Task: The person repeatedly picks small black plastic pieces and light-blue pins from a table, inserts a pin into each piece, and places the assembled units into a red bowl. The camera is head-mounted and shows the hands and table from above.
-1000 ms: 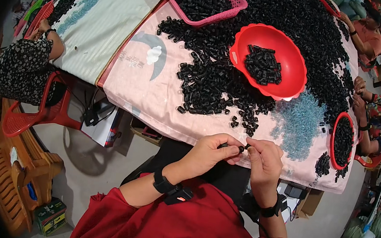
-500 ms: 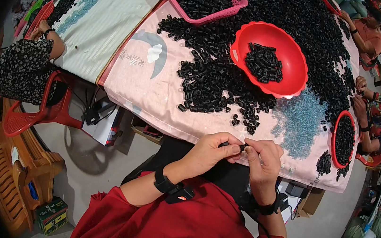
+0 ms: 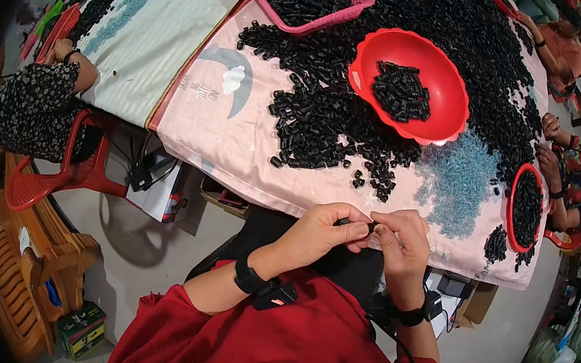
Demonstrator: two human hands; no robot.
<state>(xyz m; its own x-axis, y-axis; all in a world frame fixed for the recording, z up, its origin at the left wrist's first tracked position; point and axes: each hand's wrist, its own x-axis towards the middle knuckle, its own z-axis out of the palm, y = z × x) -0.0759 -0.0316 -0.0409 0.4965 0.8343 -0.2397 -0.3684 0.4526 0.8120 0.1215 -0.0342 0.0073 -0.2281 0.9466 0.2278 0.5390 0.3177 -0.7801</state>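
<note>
Over the near edge of the pink tablecloth [image 3: 249, 162], the left hand [image 3: 331, 231] and right hand [image 3: 404, 248] meet, both pinching a small black piece [image 3: 372, 227]; a loose pinch or uneven push could let it slip past the edge.

The cloth [image 3: 195, 133] is showing pale pink, a grey crescent [image 3: 244, 96] and white cloud [image 3: 232, 81] decorating it near its left edge. Pieces [image 3: 319, 123] are spreading black across it; bits [image 3: 456, 187] near its front edge are gleaming pale blue. The bowl [image 3: 449, 92] is glowing red, the basket [image 3: 340, 16] pink.
</note>
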